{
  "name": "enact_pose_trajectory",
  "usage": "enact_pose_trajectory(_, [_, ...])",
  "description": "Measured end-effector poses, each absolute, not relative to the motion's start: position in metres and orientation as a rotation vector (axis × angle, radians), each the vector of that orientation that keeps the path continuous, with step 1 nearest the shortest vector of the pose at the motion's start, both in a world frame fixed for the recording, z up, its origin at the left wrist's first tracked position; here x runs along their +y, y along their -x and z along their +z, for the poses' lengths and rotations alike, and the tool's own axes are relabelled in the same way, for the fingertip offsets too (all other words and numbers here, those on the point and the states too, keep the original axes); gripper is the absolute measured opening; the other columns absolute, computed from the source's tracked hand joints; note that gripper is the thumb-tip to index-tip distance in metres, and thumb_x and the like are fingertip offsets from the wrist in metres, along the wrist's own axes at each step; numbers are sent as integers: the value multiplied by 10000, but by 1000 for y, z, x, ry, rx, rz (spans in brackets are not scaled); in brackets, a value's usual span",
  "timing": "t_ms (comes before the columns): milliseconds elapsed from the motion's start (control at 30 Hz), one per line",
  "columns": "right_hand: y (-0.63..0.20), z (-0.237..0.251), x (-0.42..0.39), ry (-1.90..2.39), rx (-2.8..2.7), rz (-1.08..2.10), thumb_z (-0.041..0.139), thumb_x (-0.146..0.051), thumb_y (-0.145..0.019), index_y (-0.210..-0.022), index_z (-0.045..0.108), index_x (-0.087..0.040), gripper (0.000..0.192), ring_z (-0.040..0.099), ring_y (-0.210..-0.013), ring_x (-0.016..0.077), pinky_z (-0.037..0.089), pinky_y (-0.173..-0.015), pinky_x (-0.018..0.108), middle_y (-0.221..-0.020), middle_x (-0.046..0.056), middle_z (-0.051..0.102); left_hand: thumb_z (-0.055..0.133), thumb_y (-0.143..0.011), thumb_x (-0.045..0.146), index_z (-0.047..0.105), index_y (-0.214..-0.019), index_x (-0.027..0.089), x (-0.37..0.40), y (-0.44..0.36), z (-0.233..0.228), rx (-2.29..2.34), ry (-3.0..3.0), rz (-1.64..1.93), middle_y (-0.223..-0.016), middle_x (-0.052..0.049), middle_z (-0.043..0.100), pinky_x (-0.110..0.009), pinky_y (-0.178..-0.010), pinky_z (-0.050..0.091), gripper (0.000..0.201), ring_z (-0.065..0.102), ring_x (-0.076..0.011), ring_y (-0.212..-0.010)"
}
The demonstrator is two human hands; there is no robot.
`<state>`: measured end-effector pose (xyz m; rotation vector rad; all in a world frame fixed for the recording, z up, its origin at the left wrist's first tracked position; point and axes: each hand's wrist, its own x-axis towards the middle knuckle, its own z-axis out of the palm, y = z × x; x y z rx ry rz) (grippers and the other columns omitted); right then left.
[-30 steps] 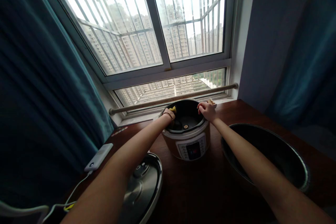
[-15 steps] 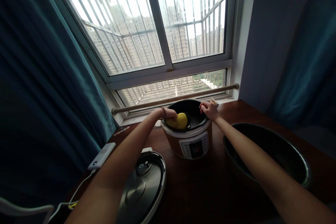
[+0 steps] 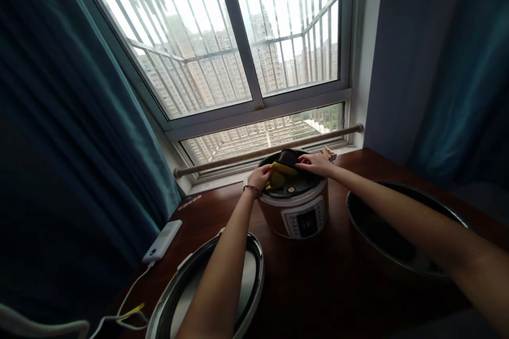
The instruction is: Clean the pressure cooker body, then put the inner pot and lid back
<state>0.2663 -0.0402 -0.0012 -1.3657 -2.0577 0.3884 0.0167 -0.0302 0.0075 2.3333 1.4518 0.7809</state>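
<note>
Over the open mouth of a rounded cooker (image 3: 292, 214), the person's left hand (image 3: 260, 176) is closed on the edge of a yellow cloth (image 3: 283, 170), thumb and fingers pinched together. The right hand (image 3: 316, 163) reaches in from the opposite side, fingertips at the cloth's far end; whether they are clamped on it or only touching, I cannot tell. The cloth bunches between the two hands, above the cooker's dark interior. A dark patch (image 3: 288, 157) sits just behind the yellow; whether it is part of the cloth is hard to make out. So is a small tan object (image 3: 328, 153) beside the right wrist. Nearer, on the brown table (image 3: 296, 280), a round lid (image 3: 249, 270) is partly covered by the left forearm and cut off by the bottom edge. To the right, the other forearm crosses a large dark-lined vessel (image 3: 382, 225), hiding part of it. At left lies a white device (image 3: 164, 239) with a cable (image 3: 133, 285). Beyond the cooker, a rail (image 3: 226, 157) spans a barred window.
</note>
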Motion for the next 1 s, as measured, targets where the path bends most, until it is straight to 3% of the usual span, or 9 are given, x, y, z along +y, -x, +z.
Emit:
enact_pose_trajectory(100, [-239, 11, -43, 1080, -2143, 651, 730, -515, -568, -1327, 333, -177, 921, 507, -1069, 221, 390, -906, 308, -1200, 91, 527, 433, -816, 329, 667, -988, 226, -29, -17, 7, 1490, -2333, 764, -843, 2, 693, -235, -680, 440, 308, 601, -169, -781])
enact_pose_trajectory(167, [-216, 15, -45, 977, -2148, 851, 729, -513, -576, -1371, 230, -169, 1000, 519, -1061, 209, 414, -891, 296, -1215, 99, 517, 435, -816, 321, 664, -989, 227, -30, -18, 8, 1555, -2346, 727, -860, -8, 692, -240, -686, 432, 302, 599, -176, -798])
enact_pose_trajectory(267, [-189, 17, -44, 1151, -2201, 823, 707, -414, -649, -1329, 319, -146, 827, 580, -957, 185, 461, -780, 239, -1126, 84, 585, 466, -797, 321, 664, -957, 240, -31, -19, 8, 1670, -2377, 662, -885, -20, 689, -242, -671, 413, 267, 599, -187, -823])
enact_pose_trajectory(400, [-185, 24, -33, 1633, -2239, 384, 591, -252, -729, -995, 628, -104, 306, 611, -892, 245, 456, -730, 265, -960, 122, 650, 472, -795, 380, 653, -911, 252, -31, -21, 6, 1711, -2438, 666, -848, -11, 683, -236, -624, 385, 250, 600, -173, -785])
enact_pose_trajectory(567, [-211, 37, -31, 1670, -2336, 146, 534, -141, -698, -945, 670, -143, 282, 533, -1056, 328, 399, -854, 391, -1050, 164, 625, 470, -792, 381, 649, -886, 263, -29, -21, 2, 1741, -2433, 676, -815, 9, 676, -239, -591, 360, 235, 593, -160, -751])
enact_pose_trajectory(767, [-214, 32, -60, 1675, -2637, 805, 620, -184, -665, -768, 685, -152, 126, 628, -712, 203, 479, -674, 291, -690, 50, 663, 479, -779, 318, 663, -864, 259, -30, -22, 4, 1755, -2424, 629, -816, 10, 680, -235, -592, 367, 211, 591, -157, -752])
enact_pose_trajectory(900, [-218, 34, -57, 1605, -2424, 1540, 619, -436, -710, -827, 675, -156, 309, 618, -638, 164, 497, -639, 281, -633, 19, 630, 465, -788, 299, 664, -862, 252, -31, -21, 6, 1727, -2427, 626, -822, 3, 680, -239, -625, 392, 218, 594, -166, -772])
enact_pose_trajectory(933, [-221, 34, -51, 1634, -2394, 1572, 641, -476, -681, -792, 677, -150, 347, 617, -639, 168, 498, -649, 288, -615, 20, 620, 454, -796, 295, 662, -865, 249, -31, -20, 5, 1716, -2430, 642, -823, 0, 679, -243, -642, 402, 224, 594, -169, -778])
enact_pose_trajectory(1000, [-224, 31, -33, 1673, -2442, 1253, 716, -472, -591, -661, 670, -143, 339, 605, -604, 171, 497, -651, 300, -541, 12, 583, 433, -812, 282, 651, -896, 235, -29, -19, 2, 1727, -2441, 738, -867, -15, 674, -254, -718, 419, 239, 590, -178, -837])
